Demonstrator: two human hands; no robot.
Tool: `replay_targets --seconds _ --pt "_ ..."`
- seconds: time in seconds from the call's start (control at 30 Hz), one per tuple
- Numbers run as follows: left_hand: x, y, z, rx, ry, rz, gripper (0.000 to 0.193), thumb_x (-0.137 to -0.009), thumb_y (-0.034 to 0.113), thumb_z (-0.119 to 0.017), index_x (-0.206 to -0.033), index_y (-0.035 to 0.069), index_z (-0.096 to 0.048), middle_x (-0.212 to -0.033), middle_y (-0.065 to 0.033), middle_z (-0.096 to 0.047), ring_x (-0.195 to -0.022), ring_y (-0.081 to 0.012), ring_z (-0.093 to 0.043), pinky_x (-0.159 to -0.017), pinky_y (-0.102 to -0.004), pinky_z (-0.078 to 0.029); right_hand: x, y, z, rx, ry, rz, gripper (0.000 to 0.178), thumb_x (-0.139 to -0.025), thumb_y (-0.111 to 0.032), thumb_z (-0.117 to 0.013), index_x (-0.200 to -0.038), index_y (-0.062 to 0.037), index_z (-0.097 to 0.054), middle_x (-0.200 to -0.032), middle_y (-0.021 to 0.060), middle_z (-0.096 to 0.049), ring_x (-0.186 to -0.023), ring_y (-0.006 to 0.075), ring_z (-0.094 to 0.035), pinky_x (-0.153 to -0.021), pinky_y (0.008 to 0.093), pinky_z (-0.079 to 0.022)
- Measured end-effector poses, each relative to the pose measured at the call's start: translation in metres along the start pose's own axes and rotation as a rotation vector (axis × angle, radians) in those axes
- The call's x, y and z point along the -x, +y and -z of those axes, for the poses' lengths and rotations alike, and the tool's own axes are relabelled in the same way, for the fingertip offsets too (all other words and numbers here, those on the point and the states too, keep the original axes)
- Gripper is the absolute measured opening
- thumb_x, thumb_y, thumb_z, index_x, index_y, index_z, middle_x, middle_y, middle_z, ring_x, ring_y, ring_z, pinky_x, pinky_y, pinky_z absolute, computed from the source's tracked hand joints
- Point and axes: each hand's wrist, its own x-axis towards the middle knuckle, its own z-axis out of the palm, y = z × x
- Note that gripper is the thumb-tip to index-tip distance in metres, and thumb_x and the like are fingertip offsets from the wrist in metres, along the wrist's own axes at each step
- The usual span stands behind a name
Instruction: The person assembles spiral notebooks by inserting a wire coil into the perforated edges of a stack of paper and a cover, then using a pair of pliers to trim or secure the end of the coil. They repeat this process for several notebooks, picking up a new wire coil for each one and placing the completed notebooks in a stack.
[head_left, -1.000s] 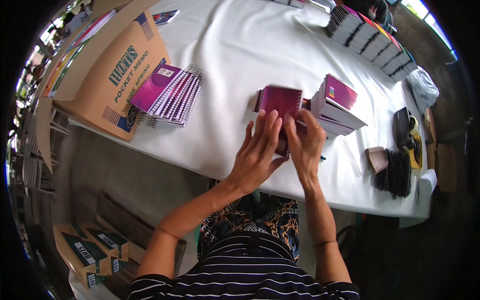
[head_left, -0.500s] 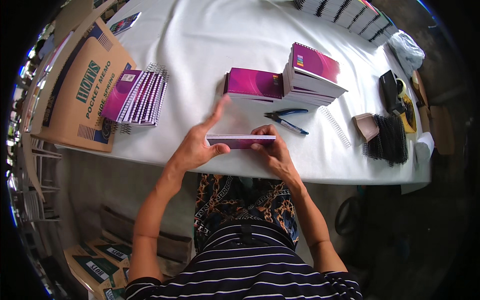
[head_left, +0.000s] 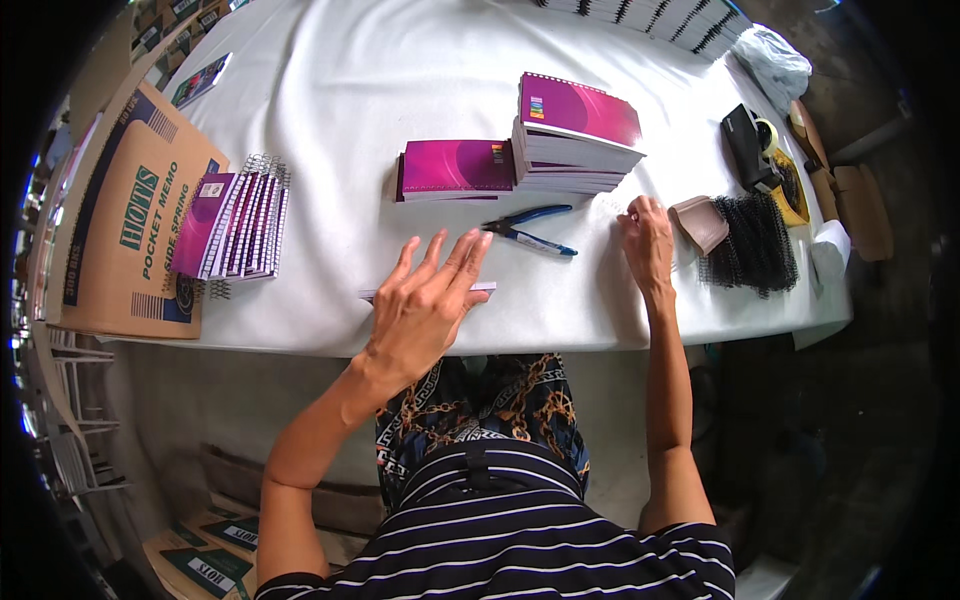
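Observation:
My left hand (head_left: pixel 425 310) lies open with fingers spread over a small notepad, and the thin white edge of the notepad (head_left: pixel 484 287) shows beside the thumb. My right hand (head_left: pixel 648 240) has its fingers curled together in a pinch on a pale wire coil, which it mostly covers. Beyond my left fingertips are blue-handled pliers (head_left: pixel 540 232) with their handles apart. A low stack of purple notepads (head_left: pixel 455 168) stands behind the pliers. Against it leans a taller purple stack (head_left: pixel 580 110).
Coil-bound notebooks (head_left: pixel 235 225) lean by a cardboard box (head_left: pixel 130 220) at the left. Black coils (head_left: pixel 750 245), a beige piece (head_left: pixel 700 222), a black object (head_left: pixel 748 150) and a tape roll (head_left: pixel 768 137) lie right. Bound books (head_left: pixel 660 22) fill the far edge.
The notepad went from being held upright between both hands to lying low under my left hand. My right hand let go of it and moved right to the wire coil. The view shifted slightly.

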Motion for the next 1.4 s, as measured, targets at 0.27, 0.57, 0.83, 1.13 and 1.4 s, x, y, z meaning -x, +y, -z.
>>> replay_targets --seconds 0.27,0.57,0.83,1.13,1.4 --pt "0.007 -0.008 0.0 -0.054 -0.044 0.0 0.063 -0.087 0.029 -0.069 -0.143 0.011 -0.049 -0.134 -0.0081 -0.062 -0.12 -0.0322 -0.06 -0.104 -0.0515 -0.044 0.05 -0.129 0.047 -0.804 -0.187 0.182 0.031 -0.074 0.006 -0.076 -0.102 -0.0061 -0.073 -0.092 0.0099 -0.063 -0.083 0.0231 -0.063 -0.075 0.0352 -0.053" --pt "0.002 -0.007 0.002 -0.046 -0.058 -0.004 0.062 -0.087 0.028 -0.069 -0.144 0.012 -0.049 -0.133 -0.0069 -0.062 -0.121 -0.0334 -0.06 -0.106 -0.0548 -0.04 0.043 -0.129 0.03 -0.886 -0.266 0.322 0.028 -0.071 0.0 -0.08 -0.097 -0.0056 -0.072 -0.094 0.0067 -0.067 -0.089 0.0243 -0.062 -0.076 0.0392 -0.052" --pt "0.002 -0.008 0.005 -0.055 -0.085 -0.009 0.062 -0.087 0.029 -0.069 -0.143 0.013 -0.049 -0.134 -0.0068 -0.062 -0.122 -0.0341 -0.059 -0.107 -0.0551 -0.039 0.042 -0.134 0.046 -0.678 -0.582 0.301 0.016 -0.088 -0.01 -0.068 -0.103 -0.0049 -0.063 -0.092 0.0095 -0.063 -0.087 0.03 -0.063 -0.078 0.0428 -0.05" --pt "-0.004 -0.005 0.008 0.112 -0.197 0.074 0.052 -0.088 0.028 -0.069 -0.138 0.019 -0.056 -0.126 -0.0059 -0.066 -0.099 -0.0286 -0.07 -0.079 -0.0392 -0.058 0.042 -0.155 0.059 -0.395 -0.428 0.522 0.023 -0.088 -0.01 -0.065 -0.106 -0.003 -0.053 -0.1 0.0132 -0.053 -0.095 0.0321 -0.059 -0.079 0.0446 -0.05" --pt "-0.001 -0.013 0.006 0.181 -0.119 0.036 0.046 -0.091 0.029 -0.066 -0.134 0.017 -0.058 -0.117 -0.0047 -0.07 -0.077 -0.0259 -0.072 -0.062 -0.0391 -0.059 0.04 -0.163 0.055 -0.381 -0.362 0.587 0.02 -0.087 -0.007 -0.062 -0.102 -0.001 -0.05 -0.094 0.0137 -0.054 -0.09 0.0321 -0.059 -0.075 0.0426 -0.05"
